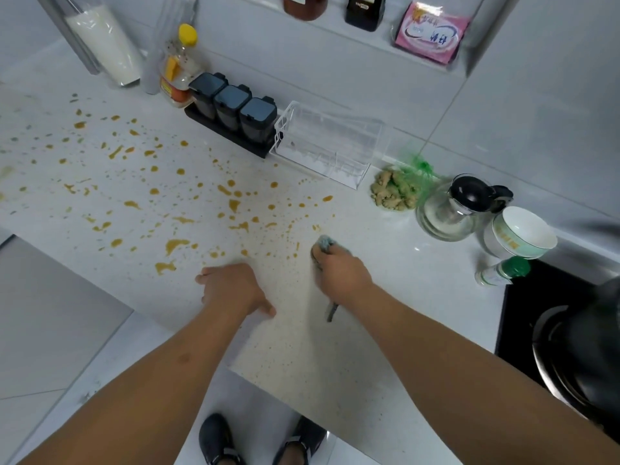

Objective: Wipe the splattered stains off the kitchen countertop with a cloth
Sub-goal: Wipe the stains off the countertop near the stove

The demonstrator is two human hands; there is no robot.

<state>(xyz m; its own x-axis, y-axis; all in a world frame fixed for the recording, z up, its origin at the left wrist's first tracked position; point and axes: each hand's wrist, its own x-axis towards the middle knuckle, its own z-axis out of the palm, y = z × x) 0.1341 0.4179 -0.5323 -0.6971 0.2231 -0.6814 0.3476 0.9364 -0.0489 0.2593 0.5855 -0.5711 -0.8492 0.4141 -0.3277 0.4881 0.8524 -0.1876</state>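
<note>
Orange-brown splatter stains (174,245) cover much of the white speckled countertop (385,273), from the far left to just left of my right hand. My right hand (340,271) grips a grey-blue cloth (326,242), bunched under the fingers and pressed on the counter at the right edge of the stains; a dark strip of it trails out beside the wrist. My left hand (231,288) rests on the counter near its front edge, fingers bent down over the surface, holding nothing.
Along the back wall stand a bag of white grains (107,45), an oil bottle (177,65), three dark spice jars (231,107), a clear plastic rack (328,142), ginger (394,193), a glass teapot (459,206) and a bowl (520,234). A black stove (567,333) sits right.
</note>
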